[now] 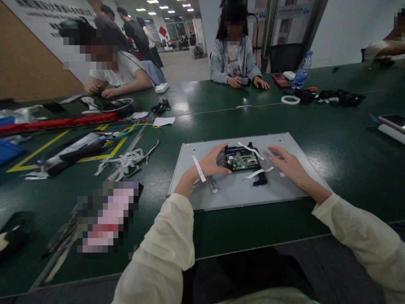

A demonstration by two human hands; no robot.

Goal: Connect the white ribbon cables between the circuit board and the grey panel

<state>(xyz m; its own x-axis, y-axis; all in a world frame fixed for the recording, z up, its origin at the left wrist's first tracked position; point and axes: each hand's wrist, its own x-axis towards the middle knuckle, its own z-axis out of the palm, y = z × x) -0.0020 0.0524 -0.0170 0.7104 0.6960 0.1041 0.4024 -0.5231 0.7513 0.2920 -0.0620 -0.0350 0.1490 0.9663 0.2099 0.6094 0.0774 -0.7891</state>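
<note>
Board [239, 162]: just right of the picture's centre, within our black bracket [260, 179] on a grey panel [232, 195].
Left hand [212, 164]: we curve fingers and thumb around the bracket's left end; whether we grip, we cannot tell.
Right hand [287, 164]: ours is unclenched, fingers extended, right of the bracket.

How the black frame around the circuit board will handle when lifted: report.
The black frame is probably stiff, given its solid-looking bars. The circuit board seems fragile, its components exposed. The thin white strips would likely flex.
</note>
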